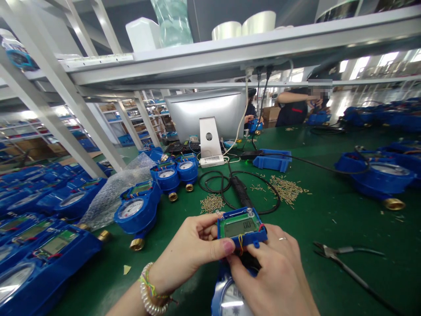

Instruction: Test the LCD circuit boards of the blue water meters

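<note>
A blue water meter (230,298) with a round dial sits at the near edge of the green table (329,210). Its upper blue module with a green circuit board and grey display (241,227) is tilted up towards me. My left hand (190,254) grips the module's left side, thumb pressed under the display. My right hand (276,276), a ring on one finger, holds its lower right edge over the meter body. Coloured wires run out beneath the board.
Several blue meters (138,210) lie at the left, more at the right (375,175). Small brass screws (286,188), a black electric screwdriver (241,195) with its cable, pliers (342,256) and a monitor's back (207,114) are ahead. Another person (296,105) works at the far end.
</note>
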Action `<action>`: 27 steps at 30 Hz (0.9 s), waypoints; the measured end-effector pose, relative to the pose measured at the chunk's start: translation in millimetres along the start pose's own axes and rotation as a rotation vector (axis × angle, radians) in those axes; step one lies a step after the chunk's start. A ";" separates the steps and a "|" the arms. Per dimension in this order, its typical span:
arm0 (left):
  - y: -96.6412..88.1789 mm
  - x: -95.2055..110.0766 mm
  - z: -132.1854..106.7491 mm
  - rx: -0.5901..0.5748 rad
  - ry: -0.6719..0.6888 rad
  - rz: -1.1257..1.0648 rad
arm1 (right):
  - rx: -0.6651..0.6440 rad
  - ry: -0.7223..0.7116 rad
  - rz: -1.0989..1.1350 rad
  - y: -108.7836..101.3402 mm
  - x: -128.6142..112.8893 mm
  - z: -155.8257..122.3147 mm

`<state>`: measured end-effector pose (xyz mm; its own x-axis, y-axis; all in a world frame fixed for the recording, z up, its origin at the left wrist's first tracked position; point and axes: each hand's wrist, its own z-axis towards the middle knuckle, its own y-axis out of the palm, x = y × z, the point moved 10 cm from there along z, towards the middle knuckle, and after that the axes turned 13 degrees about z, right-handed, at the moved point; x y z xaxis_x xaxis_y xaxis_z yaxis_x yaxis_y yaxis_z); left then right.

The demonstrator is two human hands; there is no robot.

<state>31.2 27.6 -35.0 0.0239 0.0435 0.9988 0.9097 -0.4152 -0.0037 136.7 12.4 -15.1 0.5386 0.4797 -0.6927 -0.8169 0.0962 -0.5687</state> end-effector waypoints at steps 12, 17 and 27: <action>14.3 6.0 -1.8 -0.096 -0.001 -0.146 | 0.011 -0.064 -0.058 -18.4 14.0 10.0; 16.7 5.8 -6.8 -0.113 -0.043 -0.131 | 0.021 -0.075 -0.035 -21.6 14.0 16.4; 8.0 -2.6 -6.0 0.228 -0.109 0.248 | 0.013 -0.140 -0.101 -22.2 5.5 14.3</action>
<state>35.9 18.7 -37.4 0.2889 0.0687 0.9549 0.9395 -0.2122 -0.2690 154.9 25.3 0.0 0.5849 0.5836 -0.5633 -0.7631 0.1606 -0.6260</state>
